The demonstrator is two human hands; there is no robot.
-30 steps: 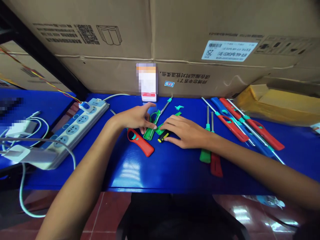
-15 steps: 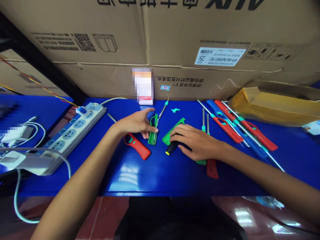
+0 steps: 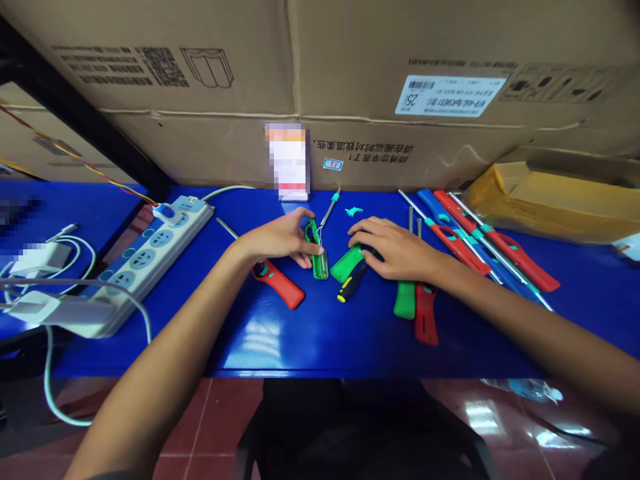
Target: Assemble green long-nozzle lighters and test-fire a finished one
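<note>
My left hand (image 3: 287,237) has its thumb and fingers closed on an opened green lighter half (image 3: 321,265), with a loose metal tube (image 3: 330,208) and thin wires at its top. My right hand (image 3: 393,248) rests over the upper part of an empty green half shell (image 3: 346,265), fingers curved down; whether it grips the shell is unclear. A black and yellow screwdriver (image 3: 350,285) lies beside that shell, under the right fingers. Behind them is a small teal piece (image 3: 354,211). A red lighter (image 3: 283,287) lies below my left hand.
Red and blue lighters (image 3: 520,261) lie at the right, near a yellow-taped carton (image 3: 565,210). Green (image 3: 405,301) and red (image 3: 427,320) handles lie below my right wrist. A power strip (image 3: 155,257) sits left; a phone (image 3: 291,163) leans on the large cardboard box (image 3: 200,150).
My right hand has moved up and away from the screwdriver handle, onto the top of the green shell. The view has shifted slightly. My left hand still keeps the opened green half.
</note>
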